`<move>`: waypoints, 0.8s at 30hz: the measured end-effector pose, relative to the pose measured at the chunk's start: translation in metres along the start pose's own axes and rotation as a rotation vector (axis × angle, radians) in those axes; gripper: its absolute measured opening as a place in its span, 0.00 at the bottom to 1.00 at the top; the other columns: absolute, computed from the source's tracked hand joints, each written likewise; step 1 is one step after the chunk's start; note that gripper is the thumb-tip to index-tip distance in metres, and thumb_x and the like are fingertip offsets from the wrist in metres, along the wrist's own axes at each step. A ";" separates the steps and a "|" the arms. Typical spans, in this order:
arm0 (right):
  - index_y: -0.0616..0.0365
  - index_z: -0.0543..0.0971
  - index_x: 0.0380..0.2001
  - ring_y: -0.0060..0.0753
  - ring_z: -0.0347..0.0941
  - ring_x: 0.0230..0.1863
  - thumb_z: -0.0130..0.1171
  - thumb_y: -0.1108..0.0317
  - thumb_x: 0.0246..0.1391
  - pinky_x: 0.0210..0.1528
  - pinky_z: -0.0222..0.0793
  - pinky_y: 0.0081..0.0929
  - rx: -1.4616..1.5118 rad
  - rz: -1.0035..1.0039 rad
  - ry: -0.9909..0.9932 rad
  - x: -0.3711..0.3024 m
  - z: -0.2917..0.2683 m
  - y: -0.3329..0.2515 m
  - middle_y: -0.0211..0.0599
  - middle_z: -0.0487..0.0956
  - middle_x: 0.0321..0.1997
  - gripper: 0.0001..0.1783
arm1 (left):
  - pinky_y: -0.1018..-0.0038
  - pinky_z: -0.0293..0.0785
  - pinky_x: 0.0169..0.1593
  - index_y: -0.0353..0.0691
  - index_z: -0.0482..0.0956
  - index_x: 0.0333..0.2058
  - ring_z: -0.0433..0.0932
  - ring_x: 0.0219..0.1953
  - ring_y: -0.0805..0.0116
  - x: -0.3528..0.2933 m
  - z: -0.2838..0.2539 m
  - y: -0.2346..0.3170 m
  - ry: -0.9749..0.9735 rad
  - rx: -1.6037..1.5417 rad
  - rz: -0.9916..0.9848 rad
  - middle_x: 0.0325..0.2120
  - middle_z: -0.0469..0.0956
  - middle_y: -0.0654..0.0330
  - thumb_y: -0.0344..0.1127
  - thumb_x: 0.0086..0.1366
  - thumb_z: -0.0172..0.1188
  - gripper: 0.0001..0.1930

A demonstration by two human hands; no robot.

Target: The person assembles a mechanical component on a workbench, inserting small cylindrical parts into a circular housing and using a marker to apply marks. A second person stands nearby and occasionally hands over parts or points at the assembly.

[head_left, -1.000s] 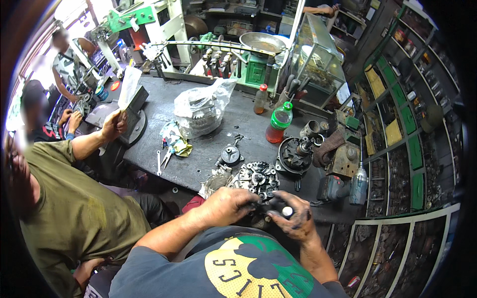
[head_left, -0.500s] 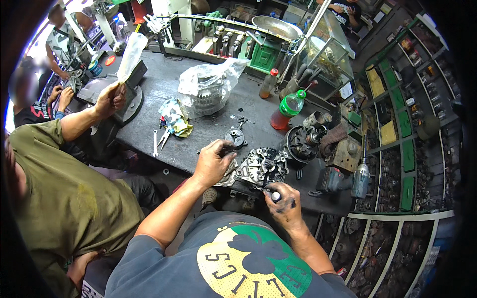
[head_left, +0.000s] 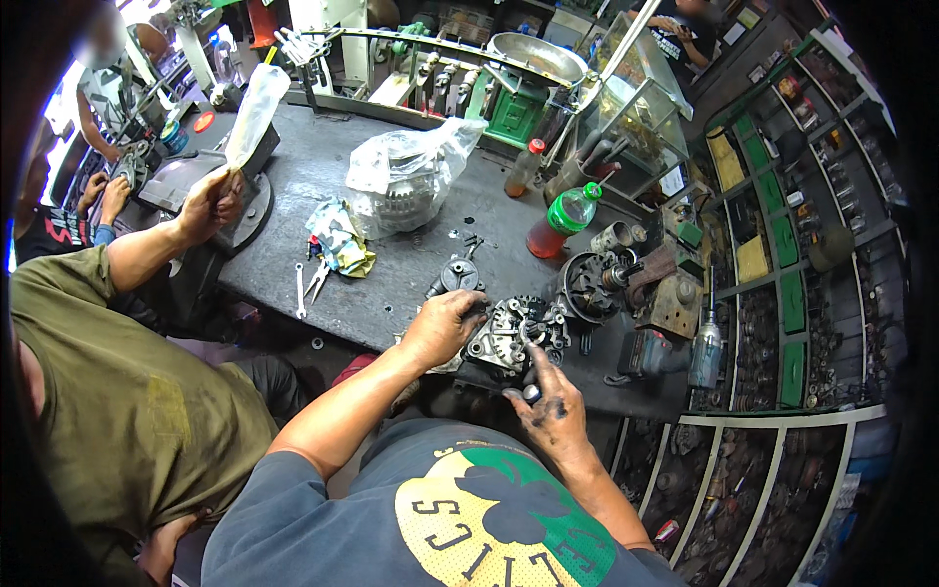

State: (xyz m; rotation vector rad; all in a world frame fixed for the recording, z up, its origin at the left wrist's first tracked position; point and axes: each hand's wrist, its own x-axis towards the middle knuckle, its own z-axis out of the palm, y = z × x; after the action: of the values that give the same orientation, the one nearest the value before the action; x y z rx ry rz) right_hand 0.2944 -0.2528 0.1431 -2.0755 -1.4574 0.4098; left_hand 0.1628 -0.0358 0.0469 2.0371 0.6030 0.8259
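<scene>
An opened alternator [head_left: 509, 338], its metal housing and ring of inner parts facing up, lies at the near edge of the dark workbench. My left hand [head_left: 442, 330] is at its left rim, fingers bent and thumb toward them; whether they pinch anything is hidden. My right hand [head_left: 553, 406] is at its near right side, index finger stretched onto the alternator's face. The other fingers curl round a dark-handled tool [head_left: 531, 393] with a shiny round end; its working end is hidden. Just beyond my left hand lies a round metal cover [head_left: 459, 273].
A bagged alternator [head_left: 401, 191], a rag [head_left: 340, 240], pliers [head_left: 316, 282] and a wrench [head_left: 300, 292] lie on the workbench [head_left: 303, 176]. A red-liquid bottle [head_left: 562, 220] and round housing [head_left: 590, 284] stand right. A co-worker in olive [head_left: 127, 382] holds a clear bag [head_left: 256, 112].
My left hand has moved right, onto the alternator's rim. My right index finger has stretched out onto the alternator's face, while the tool stays in the curled fingers.
</scene>
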 end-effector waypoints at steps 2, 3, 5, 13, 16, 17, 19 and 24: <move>0.58 0.77 0.69 0.57 0.87 0.44 0.80 0.71 0.54 0.47 0.83 0.44 -0.005 0.020 0.073 0.000 -0.004 0.002 0.51 0.87 0.49 0.39 | 0.58 0.85 0.53 0.36 0.87 0.48 0.89 0.48 0.44 0.004 -0.001 -0.001 0.002 0.032 -0.006 0.44 0.89 0.47 0.30 0.66 0.75 0.13; 0.60 0.78 0.67 0.58 0.87 0.45 0.79 0.71 0.56 0.48 0.83 0.43 0.015 -0.010 0.087 0.002 -0.008 0.005 0.53 0.87 0.49 0.36 | 0.58 0.85 0.53 0.37 0.87 0.49 0.89 0.48 0.44 0.008 -0.002 -0.002 0.013 0.028 0.003 0.45 0.89 0.47 0.30 0.66 0.74 0.13; 0.60 0.79 0.66 0.57 0.87 0.45 0.78 0.71 0.56 0.49 0.83 0.43 0.006 -0.013 0.095 0.002 -0.016 0.007 0.52 0.87 0.49 0.34 | 0.59 0.85 0.53 0.36 0.87 0.49 0.89 0.48 0.44 0.009 -0.005 -0.002 0.011 0.015 -0.011 0.45 0.89 0.46 0.30 0.67 0.74 0.13; 0.61 0.84 0.56 0.53 0.84 0.38 0.74 0.73 0.56 0.42 0.80 0.42 0.039 -0.081 0.125 -0.004 -0.024 0.018 0.51 0.86 0.43 0.24 | 0.64 0.87 0.46 0.37 0.84 0.53 0.92 0.43 0.55 -0.010 -0.013 0.032 0.040 -0.077 0.150 0.45 0.90 0.50 0.23 0.64 0.76 0.19; 0.61 0.84 0.56 0.55 0.85 0.41 0.73 0.74 0.56 0.47 0.81 0.42 0.052 -0.028 0.140 0.002 -0.041 0.018 0.50 0.86 0.43 0.23 | 0.59 0.86 0.55 0.41 0.82 0.60 0.89 0.50 0.48 -0.028 -0.012 0.059 -0.100 -0.093 0.167 0.51 0.88 0.49 0.29 0.65 0.75 0.25; 0.61 0.84 0.56 0.55 0.85 0.43 0.73 0.74 0.56 0.50 0.81 0.42 0.043 -0.017 0.169 0.005 -0.048 0.023 0.50 0.86 0.44 0.23 | 0.58 0.87 0.53 0.42 0.80 0.61 0.90 0.48 0.48 -0.032 -0.009 0.073 -0.101 -0.094 0.168 0.49 0.88 0.49 0.27 0.64 0.75 0.27; 0.62 0.84 0.59 0.41 0.86 0.45 0.74 0.74 0.53 0.53 0.81 0.37 0.160 0.031 0.129 0.007 -0.067 0.034 0.47 0.87 0.46 0.28 | 0.54 0.87 0.50 0.44 0.74 0.68 0.90 0.48 0.45 -0.025 0.002 0.092 -0.205 -0.079 0.100 0.46 0.89 0.48 0.29 0.66 0.73 0.32; 0.66 0.87 0.49 0.42 0.89 0.45 0.74 0.74 0.56 0.52 0.82 0.35 0.214 -0.081 0.175 0.013 -0.084 0.040 0.48 0.90 0.45 0.17 | 0.52 0.86 0.51 0.46 0.70 0.71 0.89 0.48 0.44 0.013 0.024 0.135 -0.435 0.016 0.088 0.46 0.89 0.47 0.32 0.67 0.73 0.35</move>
State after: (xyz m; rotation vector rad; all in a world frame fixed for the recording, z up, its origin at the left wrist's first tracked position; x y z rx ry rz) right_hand 0.3756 -0.2731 0.1862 -1.8291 -1.3276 0.3275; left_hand 0.2046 -0.1118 0.1533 2.1786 0.2775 0.4034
